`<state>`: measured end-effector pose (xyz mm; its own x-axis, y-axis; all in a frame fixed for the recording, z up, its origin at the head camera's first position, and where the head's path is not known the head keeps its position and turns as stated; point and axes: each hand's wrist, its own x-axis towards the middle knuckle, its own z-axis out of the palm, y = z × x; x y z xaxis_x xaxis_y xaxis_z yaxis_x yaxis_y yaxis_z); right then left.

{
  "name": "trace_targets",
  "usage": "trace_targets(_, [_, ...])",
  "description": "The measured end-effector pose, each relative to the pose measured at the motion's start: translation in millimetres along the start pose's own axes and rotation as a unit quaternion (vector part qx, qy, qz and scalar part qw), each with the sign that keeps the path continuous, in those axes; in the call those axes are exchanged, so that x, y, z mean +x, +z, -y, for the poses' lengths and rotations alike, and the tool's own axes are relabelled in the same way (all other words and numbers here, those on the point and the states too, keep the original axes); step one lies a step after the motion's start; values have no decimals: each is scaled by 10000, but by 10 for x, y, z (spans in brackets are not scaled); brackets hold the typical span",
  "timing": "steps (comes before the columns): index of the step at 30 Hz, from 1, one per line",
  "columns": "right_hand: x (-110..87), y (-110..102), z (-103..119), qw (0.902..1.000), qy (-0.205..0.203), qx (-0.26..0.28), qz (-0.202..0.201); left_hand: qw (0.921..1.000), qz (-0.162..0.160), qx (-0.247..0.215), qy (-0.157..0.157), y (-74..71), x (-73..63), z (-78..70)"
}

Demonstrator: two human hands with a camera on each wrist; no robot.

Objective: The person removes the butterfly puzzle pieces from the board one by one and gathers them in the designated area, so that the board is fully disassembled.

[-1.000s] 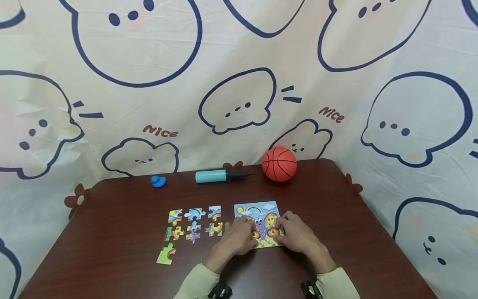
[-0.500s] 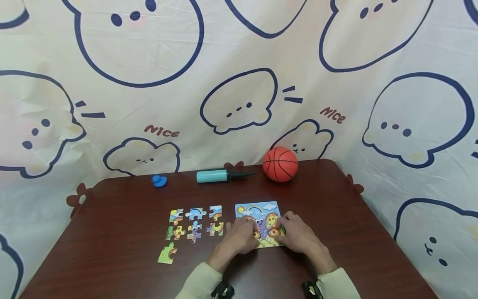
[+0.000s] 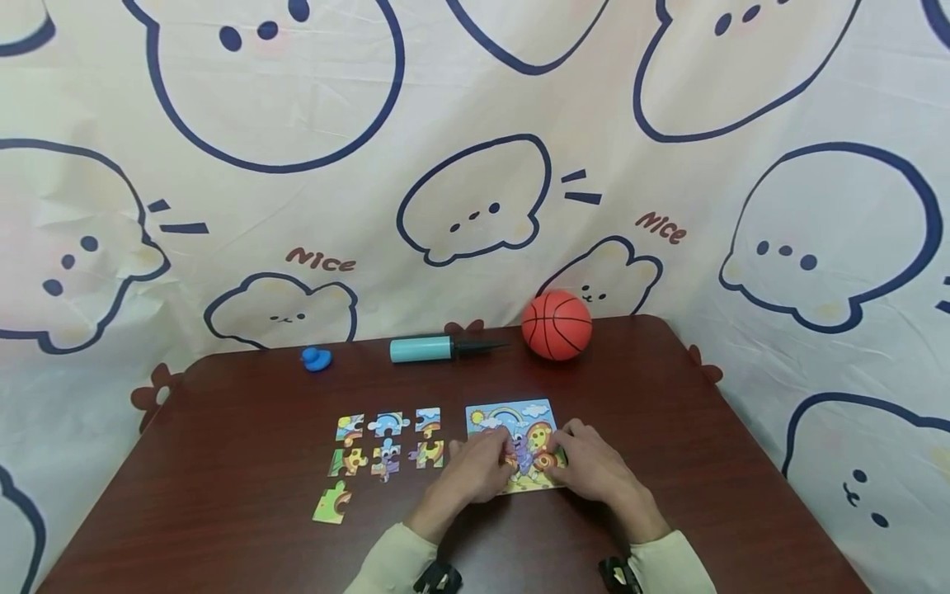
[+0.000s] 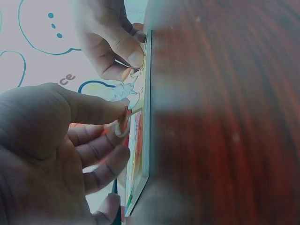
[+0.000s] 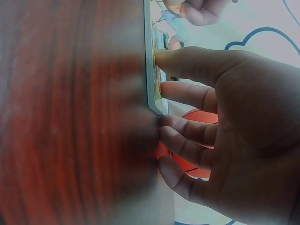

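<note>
A jigsaw puzzle (image 3: 534, 483) with a butterfly and rainbow picture lies in its flat tray (image 4: 146, 154) on the table. My left hand (image 3: 481, 466) is over the puzzle's left half; its thumb and forefinger pinch a puzzle piece (image 4: 123, 128), tilted up from the surface, in the left wrist view. At the right edge, my right hand (image 3: 594, 464) rests its thumb and forefinger on the puzzle. Its other fingers reach past the tray's corner to the table, as the right wrist view shows. Much of the butterfly's left wing is hidden behind the left hand.
Several loose puzzle pieces (image 3: 386, 460) lie in rows to the left. Along the back edge of the brown table (image 3: 223, 462) are a blue rubber duck (image 3: 317, 359), a teal hand pump (image 3: 420, 350) and a small orange basketball (image 3: 557, 325). A patterned cloth hangs behind.
My left hand has shifted slightly, its fingertips drawing up and to the right over the butterfly's left wing. My right hand stays at the right edge.
</note>
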<state>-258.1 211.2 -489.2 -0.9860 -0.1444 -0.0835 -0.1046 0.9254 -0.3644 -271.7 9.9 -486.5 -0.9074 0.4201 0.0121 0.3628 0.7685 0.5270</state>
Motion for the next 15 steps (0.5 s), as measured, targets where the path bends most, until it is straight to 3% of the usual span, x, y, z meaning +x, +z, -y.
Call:
trace_targets(8, [6, -4, -4, 10000, -21, -90, 32, 9989, -249, -146, 383, -50, -96, 47])
trace_targets(15, [16, 23, -13, 10000, 58, -24, -21, 9982, -440, -72, 409, -148, -258, 176])
